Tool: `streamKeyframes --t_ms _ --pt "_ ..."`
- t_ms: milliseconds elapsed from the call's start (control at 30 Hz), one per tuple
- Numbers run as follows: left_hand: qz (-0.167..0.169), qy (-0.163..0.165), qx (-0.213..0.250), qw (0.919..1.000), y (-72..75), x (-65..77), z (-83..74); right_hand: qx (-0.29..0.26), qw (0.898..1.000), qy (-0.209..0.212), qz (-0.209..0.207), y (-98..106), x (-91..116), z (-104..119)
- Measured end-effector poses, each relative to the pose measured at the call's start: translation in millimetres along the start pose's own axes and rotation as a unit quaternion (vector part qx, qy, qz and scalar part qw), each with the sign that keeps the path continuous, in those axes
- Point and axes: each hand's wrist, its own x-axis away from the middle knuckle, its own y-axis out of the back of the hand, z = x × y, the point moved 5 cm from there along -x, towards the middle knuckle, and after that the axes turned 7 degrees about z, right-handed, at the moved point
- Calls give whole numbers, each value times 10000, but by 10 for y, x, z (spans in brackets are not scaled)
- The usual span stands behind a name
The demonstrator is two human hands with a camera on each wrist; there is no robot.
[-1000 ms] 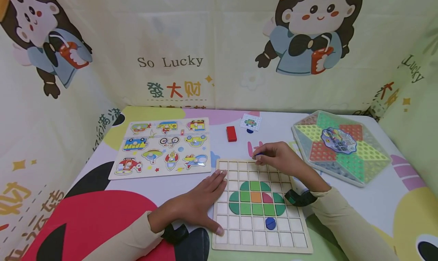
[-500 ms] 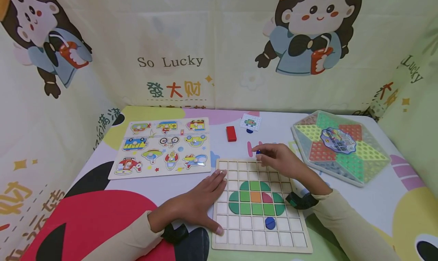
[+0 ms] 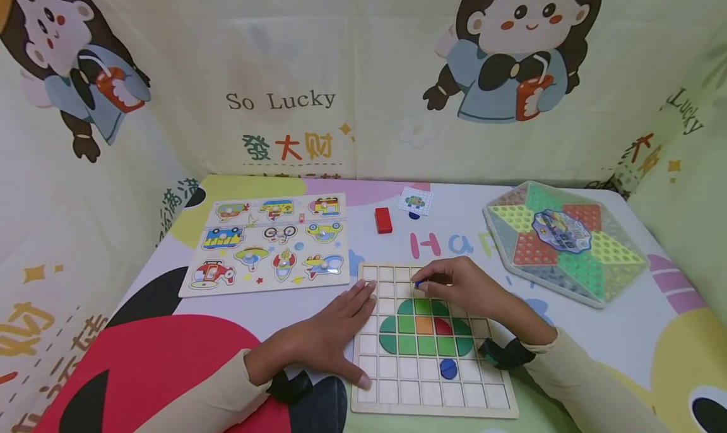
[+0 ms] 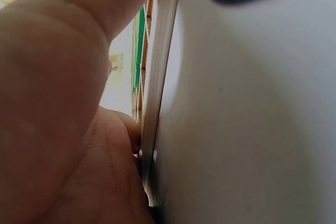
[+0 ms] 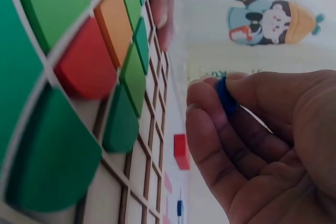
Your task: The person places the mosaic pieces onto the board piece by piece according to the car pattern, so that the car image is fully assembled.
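Observation:
My right hand point(image 3: 471, 289) pinches a small blue piece point(image 5: 227, 97) between thumb and fingertips, over the far rows of a wooden grid board point(image 3: 434, 413). Spread along the board's left edge, my left hand point(image 3: 326, 333) rests with straight fingers and the thumb near the lower corner. Green tiles point(image 3: 407, 346), an orange square point(image 3: 424, 325) and a red rounded tile point(image 3: 443, 327) fill the middle cells. Toward the near side of the grid lies a round blue shape point(image 3: 449, 369) crossed by a diagonal line.
Beyond the board are a red block point(image 3: 383, 220) and a small pattern card point(image 3: 415, 201) with a dark blue piece point(image 3: 414, 216) at its lower edge. A vehicle picture puzzle point(image 3: 267, 243) lies left; a hexagonal game box point(image 3: 568, 243) lies right.
My right hand has come nearer with the blue piece, from the board's far edge to over its upper cells. My left hand has stayed in place.

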Motion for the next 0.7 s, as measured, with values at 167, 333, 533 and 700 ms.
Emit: streamKeyframes --t_ms 167,333,533,700 --pt "21 45 0 10000 7 4 -10 128 9990 275 328 -91 41 75" --pt "18 63 -22 10000 6 4 -12 241 9974 562 373 -160 88 135" --pt "9 44 -5 10000 -1 3 -11 343 9958 665 521 -277 166 190" --pt "13 38 23 10000 -10 7 -8 309 9926 937 713 -370 216 276"
